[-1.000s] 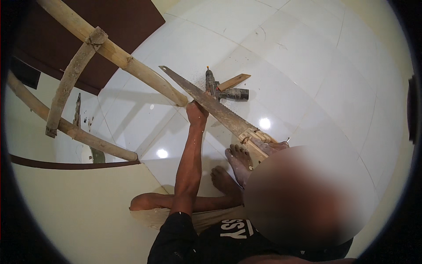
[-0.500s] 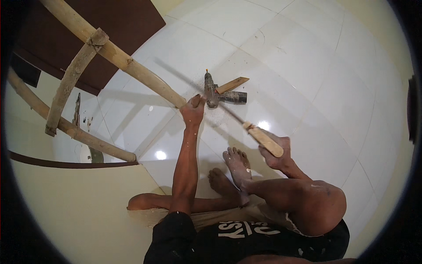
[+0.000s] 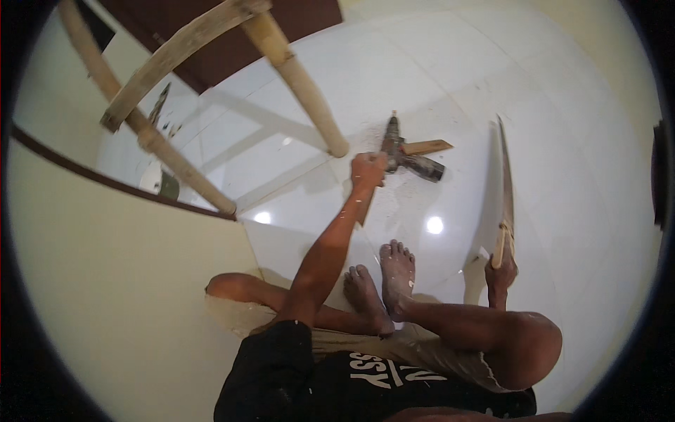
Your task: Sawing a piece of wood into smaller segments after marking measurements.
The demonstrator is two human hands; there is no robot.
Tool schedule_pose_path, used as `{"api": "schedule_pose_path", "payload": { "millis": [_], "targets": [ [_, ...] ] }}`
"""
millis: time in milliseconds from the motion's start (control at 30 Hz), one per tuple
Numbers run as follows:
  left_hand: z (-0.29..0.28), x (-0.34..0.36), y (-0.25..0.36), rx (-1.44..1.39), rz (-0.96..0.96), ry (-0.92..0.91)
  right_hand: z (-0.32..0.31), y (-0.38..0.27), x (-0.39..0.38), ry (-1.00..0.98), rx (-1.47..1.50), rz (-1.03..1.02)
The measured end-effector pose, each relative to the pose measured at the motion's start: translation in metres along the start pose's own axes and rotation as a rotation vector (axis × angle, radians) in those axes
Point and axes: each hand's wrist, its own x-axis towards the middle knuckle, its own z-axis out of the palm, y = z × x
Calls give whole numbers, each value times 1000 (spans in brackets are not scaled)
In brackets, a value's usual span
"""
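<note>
White floor tiles gleam. My left hand (image 3: 368, 170) now fists beside the drill (image 3: 406, 153); the right hand (image 3: 500, 271), fingers wrapped, has swung the saw (image 3: 505, 190) to three o'clock.

Bright glare spots on tiles (image 3: 450, 77), fisheye-bent edges.

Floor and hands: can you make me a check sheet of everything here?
Surface: glossy white tiled floor, pale dust and chips near the drill.
Job's things: hand saw, blade pointing away; power drill lying on the floor; bamboo frame close by.
Clutter: small wood offcut beside the drill.
Hands: left hand closed in a fist near the frame's pole end and the drill; right hand gripping the saw handle.
Cables: nothing seen.
Surroundings: cream wall, dark brown door, bare feet.
</note>
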Motion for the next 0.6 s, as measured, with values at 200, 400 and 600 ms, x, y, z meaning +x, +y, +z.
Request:
{"api": "schedule_pose_path", "payload": {
  "millis": [200,400,600],
  "targets": [
    [32,-1,11,357,-104,-183,20,3,4,39,-85,24],
    [20,9,8,534,11,-418,20,110,-72,-39,229,156],
    [20,42,-42,166,-296,-451,-21,205,-80,156,-55,318]
  ]
}}
